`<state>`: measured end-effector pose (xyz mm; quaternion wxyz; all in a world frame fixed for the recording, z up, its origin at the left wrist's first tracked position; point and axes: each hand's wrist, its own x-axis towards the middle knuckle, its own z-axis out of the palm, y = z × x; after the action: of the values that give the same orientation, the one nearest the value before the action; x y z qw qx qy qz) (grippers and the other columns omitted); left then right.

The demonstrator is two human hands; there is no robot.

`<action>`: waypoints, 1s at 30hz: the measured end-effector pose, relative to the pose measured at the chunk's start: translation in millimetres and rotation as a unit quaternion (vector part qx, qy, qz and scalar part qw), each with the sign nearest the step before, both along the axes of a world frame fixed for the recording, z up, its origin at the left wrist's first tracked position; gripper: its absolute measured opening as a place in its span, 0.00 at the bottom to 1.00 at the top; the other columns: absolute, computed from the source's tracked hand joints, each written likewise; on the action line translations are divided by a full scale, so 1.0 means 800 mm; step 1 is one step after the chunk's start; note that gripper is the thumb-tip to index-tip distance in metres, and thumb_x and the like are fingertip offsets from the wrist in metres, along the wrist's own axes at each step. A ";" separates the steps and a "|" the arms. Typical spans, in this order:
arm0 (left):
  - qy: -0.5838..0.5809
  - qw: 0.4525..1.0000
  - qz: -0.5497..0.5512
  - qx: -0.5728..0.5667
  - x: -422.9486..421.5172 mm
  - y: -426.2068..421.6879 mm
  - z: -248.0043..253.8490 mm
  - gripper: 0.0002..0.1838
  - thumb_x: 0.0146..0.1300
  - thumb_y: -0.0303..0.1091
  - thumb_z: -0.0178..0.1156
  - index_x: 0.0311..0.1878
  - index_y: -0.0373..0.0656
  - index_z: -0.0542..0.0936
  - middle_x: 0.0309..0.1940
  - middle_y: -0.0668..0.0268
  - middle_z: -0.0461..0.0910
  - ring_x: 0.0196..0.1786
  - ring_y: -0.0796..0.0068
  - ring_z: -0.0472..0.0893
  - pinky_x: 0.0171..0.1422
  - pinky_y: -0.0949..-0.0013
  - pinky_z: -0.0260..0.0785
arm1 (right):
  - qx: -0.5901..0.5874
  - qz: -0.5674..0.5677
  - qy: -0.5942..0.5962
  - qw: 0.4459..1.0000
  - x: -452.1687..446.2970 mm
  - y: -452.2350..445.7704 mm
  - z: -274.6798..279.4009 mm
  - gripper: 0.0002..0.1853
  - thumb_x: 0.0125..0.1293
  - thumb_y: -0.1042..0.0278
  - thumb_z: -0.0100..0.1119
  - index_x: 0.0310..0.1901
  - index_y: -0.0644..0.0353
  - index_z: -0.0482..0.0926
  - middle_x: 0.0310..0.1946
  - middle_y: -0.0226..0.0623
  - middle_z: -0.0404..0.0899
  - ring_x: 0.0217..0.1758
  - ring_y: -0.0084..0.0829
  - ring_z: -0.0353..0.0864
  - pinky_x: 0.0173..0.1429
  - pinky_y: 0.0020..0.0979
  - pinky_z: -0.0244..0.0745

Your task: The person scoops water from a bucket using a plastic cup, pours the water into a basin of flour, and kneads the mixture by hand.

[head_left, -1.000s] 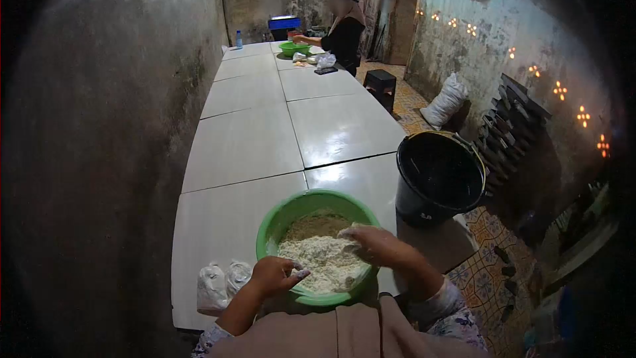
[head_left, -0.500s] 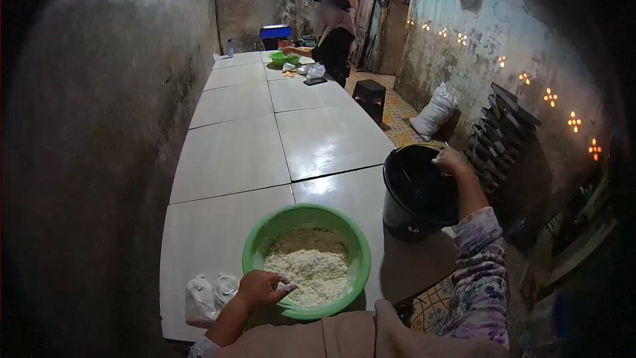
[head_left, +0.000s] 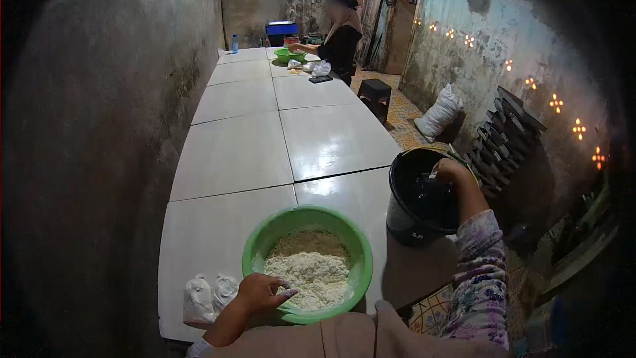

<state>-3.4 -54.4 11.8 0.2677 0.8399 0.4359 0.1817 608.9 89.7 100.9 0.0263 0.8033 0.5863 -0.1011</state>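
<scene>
A green basin (head_left: pixel 362 252) stands on the near end of the tiled table, with pale flour (head_left: pixel 311 272) heaped inside. My left hand (head_left: pixel 260 294) rests at its near-left rim, flour on its fingertips; the fingers are apart and hold nothing. To the right is a black bucket (head_left: pixel 414 215). My right hand (head_left: pixel 453 172) reaches into its mouth, fingers closed. Something whitish shows at those fingertips, too small to name. The bucket's dark inside has small glints, and its bottom is hidden.
Clear plastic bags with white contents (head_left: pixel 202 298) lie left of the basin. At the far end, another person (head_left: pixel 341 43) works over a green bowl (head_left: pixel 281 56). A black stool (head_left: pixel 375 96), a white sack (head_left: pixel 440 113) and stacked dark pieces (head_left: pixel 500 142) stand along the right.
My right hand has gone from the bucket's rim down into its mouth. My left hand stays at the basin. The whole view has shifted slightly.
</scene>
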 end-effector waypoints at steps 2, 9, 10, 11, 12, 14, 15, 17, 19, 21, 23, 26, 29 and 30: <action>0.023 1.000 -0.009 -0.009 -0.001 0.002 0.007 0.23 0.56 0.61 0.63 0.30 0.48 0.86 0.14 0.62 0.76 0.20 0.62 0.78 0.26 0.60 0.69 | 0.014 0.004 -0.009 1.000 -0.047 -0.025 0.040 0.10 0.49 0.69 0.62 0.35 0.59 0.85 0.34 0.45 0.84 0.33 0.40 0.83 0.38 0.40 0.76; 0.039 0.999 -0.002 -0.009 -0.002 0.001 0.000 0.24 0.56 0.62 0.62 0.33 0.49 0.87 0.16 0.61 0.78 0.23 0.59 0.80 0.29 0.59 0.72 | 0.024 0.056 -0.081 0.995 -0.093 -0.048 0.093 0.11 0.53 0.64 0.61 0.38 0.52 0.86 0.40 0.43 0.84 0.45 0.45 0.83 0.49 0.42 0.77; 0.041 0.999 -0.002 -0.014 -0.001 0.001 0.005 0.24 0.56 0.63 0.62 0.33 0.49 0.87 0.17 0.61 0.78 0.24 0.59 0.81 0.29 0.58 0.72 | 0.024 0.084 -0.130 0.988 -0.097 -0.050 0.098 0.11 0.52 0.64 0.61 0.37 0.51 0.86 0.39 0.42 0.84 0.44 0.45 0.83 0.49 0.42 0.77; 0.044 0.999 -0.001 -0.018 -0.001 0.000 0.007 0.24 0.56 0.63 0.62 0.33 0.49 0.87 0.17 0.61 0.78 0.24 0.59 0.81 0.30 0.58 0.72 | 0.024 0.112 -0.179 0.977 -0.101 -0.051 0.101 0.10 0.52 0.64 0.60 0.36 0.50 0.86 0.38 0.41 0.84 0.43 0.44 0.83 0.48 0.41 0.77; 0.050 0.999 -0.002 -0.016 -0.001 0.000 0.004 0.24 0.56 0.63 0.62 0.33 0.49 0.87 0.18 0.61 0.79 0.25 0.59 0.81 0.30 0.57 0.73 | 0.024 0.114 -0.178 0.977 -0.104 -0.052 0.102 0.10 0.52 0.64 0.60 0.36 0.50 0.86 0.38 0.41 0.84 0.43 0.44 0.83 0.48 0.41 0.77; 0.050 0.999 -0.002 -0.016 -0.003 0.000 0.002 0.23 0.56 0.61 0.63 0.33 0.48 0.87 0.17 0.62 0.78 0.23 0.61 0.80 0.28 0.59 0.71 | 0.017 0.133 -0.237 0.962 -0.108 -0.053 0.103 0.09 0.52 0.64 0.59 0.34 0.49 0.86 0.37 0.39 0.85 0.42 0.43 0.84 0.48 0.41 0.77; 0.050 0.999 -0.003 -0.015 -0.003 0.000 0.002 0.22 0.56 0.59 0.64 0.34 0.47 0.87 0.16 0.62 0.77 0.20 0.63 0.78 0.27 0.61 0.69 | 0.018 0.133 -0.236 0.962 -0.107 -0.051 0.101 0.09 0.52 0.64 0.59 0.34 0.49 0.86 0.37 0.39 0.85 0.42 0.43 0.84 0.48 0.41 0.77; 0.047 0.999 -0.007 -0.014 -0.002 0.000 0.004 0.22 0.56 0.58 0.64 0.34 0.47 0.87 0.15 0.63 0.77 0.20 0.63 0.78 0.27 0.61 0.69 | -0.009 0.172 -0.281 0.944 -0.109 -0.048 0.100 0.08 0.50 0.66 0.61 0.32 0.48 0.86 0.36 0.38 0.85 0.41 0.41 0.85 0.46 0.40 0.78; 0.043 0.999 -0.012 -0.014 -0.002 0.001 0.001 0.22 0.56 0.58 0.65 0.35 0.47 0.87 0.15 0.63 0.76 0.20 0.63 0.77 0.26 0.61 0.68 | -0.020 0.188 -0.299 0.935 -0.123 -0.053 0.103 0.08 0.49 0.67 0.62 0.33 0.49 0.86 0.37 0.38 0.85 0.41 0.41 0.85 0.45 0.40 0.79; 0.019 1.000 -0.014 0.000 -0.004 0.003 -0.010 0.23 0.57 0.59 0.64 0.37 0.47 0.87 0.14 0.63 0.75 0.19 0.63 0.77 0.26 0.61 0.68 | -0.032 0.206 -0.318 0.925 -0.128 -0.055 0.097 0.08 0.49 0.67 0.64 0.33 0.50 0.87 0.37 0.39 0.85 0.42 0.41 0.85 0.45 0.39 0.79; 0.028 1.000 -0.008 -0.006 -0.002 0.001 -0.004 0.23 0.57 0.59 0.64 0.37 0.48 0.87 0.14 0.63 0.75 0.19 0.63 0.76 0.26 0.61 0.68 | -0.019 0.200 -0.324 0.924 -0.128 -0.051 0.082 0.09 0.50 0.68 0.66 0.35 0.52 0.87 0.39 0.39 0.85 0.44 0.39 0.86 0.46 0.37 0.80; 0.029 1.000 -0.002 -0.009 -0.002 0.000 0.000 0.23 0.57 0.60 0.64 0.36 0.48 0.87 0.13 0.63 0.74 0.18 0.64 0.75 0.26 0.61 0.67 | -0.112 0.168 -0.393 0.897 -0.159 -0.048 0.087 0.09 0.55 0.67 0.64 0.38 0.55 0.87 0.42 0.38 0.86 0.46 0.37 0.86 0.48 0.35 0.80; 0.018 1.000 0.000 0.003 -0.003 0.000 -0.004 0.24 0.56 0.60 0.64 0.35 0.47 0.87 0.13 0.64 0.73 0.18 0.64 0.75 0.25 0.60 0.66 | -0.143 0.178 -0.402 0.887 -0.212 -0.072 0.123 0.10 0.58 0.67 0.61 0.39 0.55 0.87 0.43 0.38 0.86 0.48 0.35 0.85 0.48 0.34 0.80; 0.039 0.999 0.002 -0.008 -0.003 0.000 0.001 0.24 0.56 0.62 0.63 0.34 0.49 0.87 0.15 0.63 0.76 0.21 0.62 0.78 0.27 0.60 0.69 | -0.143 0.179 -0.403 0.886 -0.206 -0.068 0.116 0.10 0.58 0.67 0.61 0.39 0.55 0.87 0.43 0.38 0.86 0.48 0.35 0.85 0.48 0.34 0.80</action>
<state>-5.4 -54.1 12.5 0.2572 0.8431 0.4493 0.1458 443.7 35.4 193.4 0.3923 0.6443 0.6380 0.1545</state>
